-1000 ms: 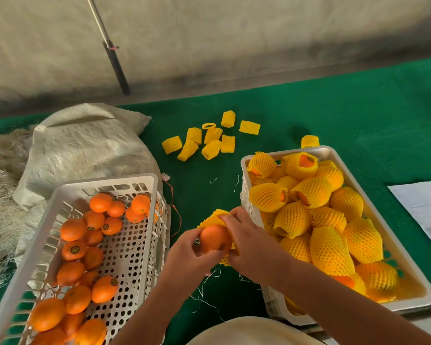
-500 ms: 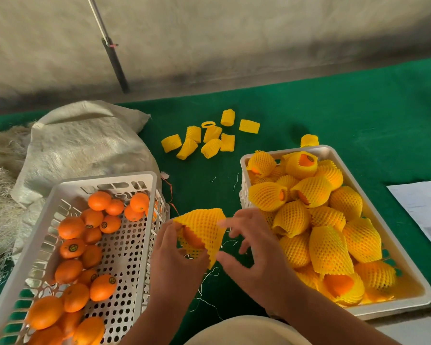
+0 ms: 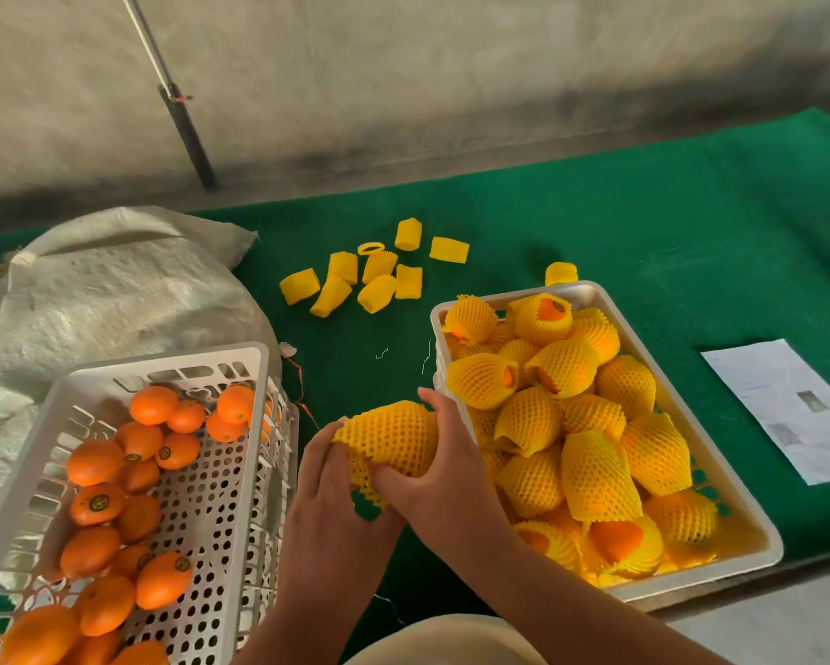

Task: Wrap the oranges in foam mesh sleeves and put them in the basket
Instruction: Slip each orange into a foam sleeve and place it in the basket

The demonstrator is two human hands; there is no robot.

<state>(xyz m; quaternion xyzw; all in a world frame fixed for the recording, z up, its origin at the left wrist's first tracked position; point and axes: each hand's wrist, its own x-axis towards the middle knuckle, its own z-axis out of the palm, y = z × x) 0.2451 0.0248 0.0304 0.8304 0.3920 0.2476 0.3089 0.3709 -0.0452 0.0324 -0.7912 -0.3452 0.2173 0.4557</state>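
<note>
head view: both hands (image 3: 329, 491) (image 3: 444, 465) grip the foam sleeve (image 3: 394, 434), its orange seemingly hidden inside.

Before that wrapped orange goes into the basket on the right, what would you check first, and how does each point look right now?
1. Sleeve covers the orange: ok; the held sleeved orange shows only yellow mesh.
2. Loose end tucked: cannot tell; the left hand holds the near end and hides it.
3. Firm hold: ok; the right hand has its fingers curled round the sleeve.
4. Room in the right basket: not ok for a flat spot; wrapped fruit is heaped there, so it would sit on top.
5. Spare sleeves for the next fruit: ok; several lie on the green cloth.
</note>
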